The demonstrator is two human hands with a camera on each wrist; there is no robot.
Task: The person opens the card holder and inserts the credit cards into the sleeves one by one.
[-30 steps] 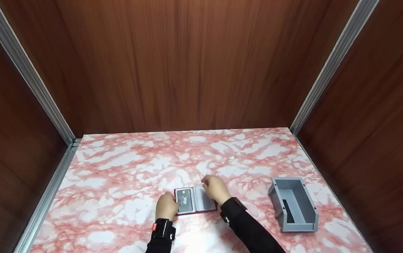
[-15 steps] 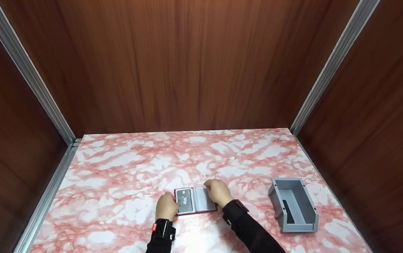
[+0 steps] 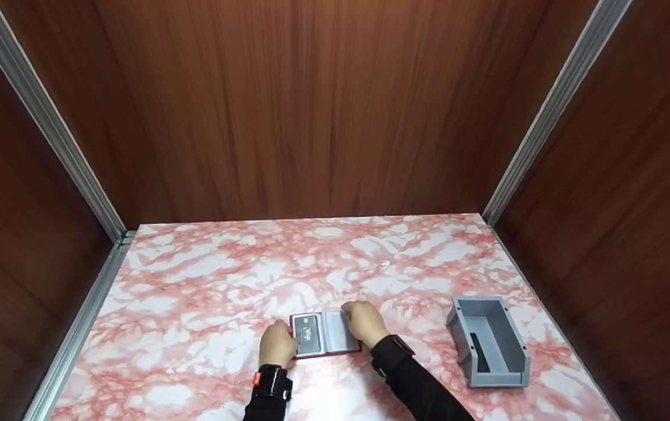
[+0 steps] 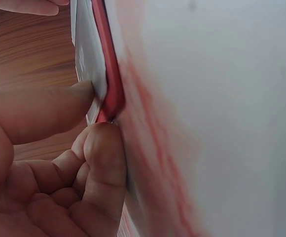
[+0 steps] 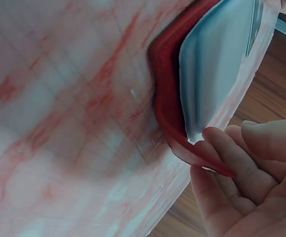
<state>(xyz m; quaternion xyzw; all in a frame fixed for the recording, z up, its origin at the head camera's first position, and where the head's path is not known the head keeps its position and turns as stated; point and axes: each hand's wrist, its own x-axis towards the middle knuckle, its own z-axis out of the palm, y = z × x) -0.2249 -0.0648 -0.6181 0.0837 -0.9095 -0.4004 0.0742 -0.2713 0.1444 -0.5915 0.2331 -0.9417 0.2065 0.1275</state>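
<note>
A red card holder point(image 3: 338, 332) lies spread wide on the table, its clear sleeves facing up. In the left-hand sleeve sits a grey card point(image 3: 307, 334) lettered "Vip". My left hand point(image 3: 277, 344) pinches the holder's left edge; in the left wrist view the thumb presses on the sleeve and curled fingers meet the red cover point(image 4: 114, 81) from below. At the other side, my right hand point(image 3: 365, 321) grips the right edge. The right wrist view shows the red cover's bent-up end point(image 5: 202, 160) between the fingers, with the thumb point(image 5: 271, 140) held apart from it.
A grey plastic bin point(image 3: 468, 342) stands on the right of the table, a black strip point(image 3: 478, 352) inside it. The tabletop point(image 3: 224, 275) has a pink and white marbled pattern. Brown wood-grain panels point(image 3: 300, 117) with metal profiles point(image 3: 57, 126) enclose the back and sides.
My right hand has drawn slightly down and to the right, from over the right-hand sleeve to the holder's right edge. The left hand and the holder have stayed put.
</note>
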